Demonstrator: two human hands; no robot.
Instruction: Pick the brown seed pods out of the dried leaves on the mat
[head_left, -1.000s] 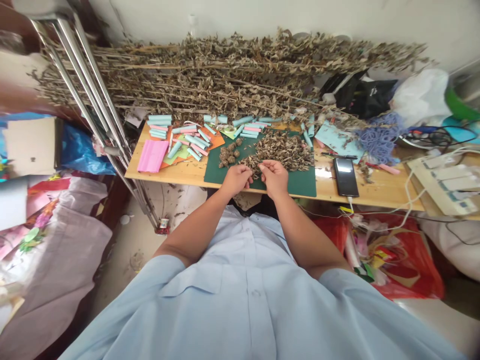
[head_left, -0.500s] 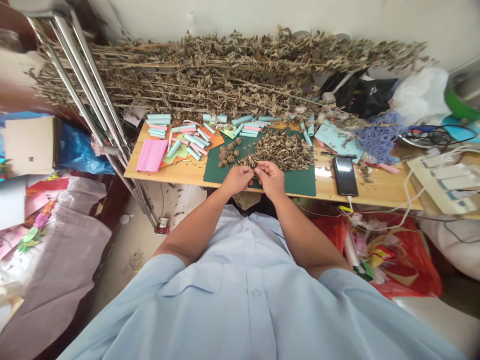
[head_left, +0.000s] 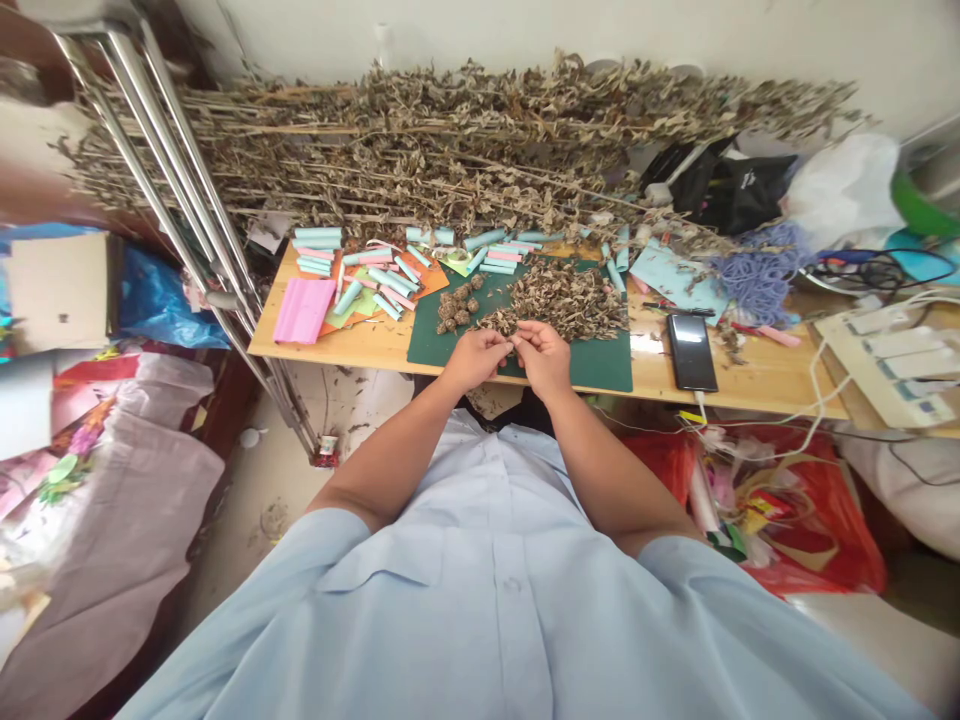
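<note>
My left hand (head_left: pixel 478 360) and my right hand (head_left: pixel 543 358) meet at the front part of a green mat (head_left: pixel 600 368). Both have their fingers pinched together, fingertips nearly touching; what lies between them is too small to make out. Just behind my fingers is a little heap of dried leaves (head_left: pixel 499 320). A larger pile of crumbled dried leaves (head_left: pixel 566 300) covers the mat's right half. Several brown balls (head_left: pixel 456 308) of plant matter sit to the left of it.
Paper rolls (head_left: pixel 390 280) and a pink paper stack (head_left: pixel 304 311) lie left on the wooden table (head_left: pixel 360 354). Dried stalks (head_left: pixel 450 150) fill the back. A phone (head_left: pixel 691 352), purple yarn (head_left: pixel 761 275) and a power strip (head_left: pixel 889 365) are right. Metal crutches (head_left: pixel 176 180) lean left.
My fingertips have shifted very slightly where the two hands meet. The piles, balls and paper rolls look the same.
</note>
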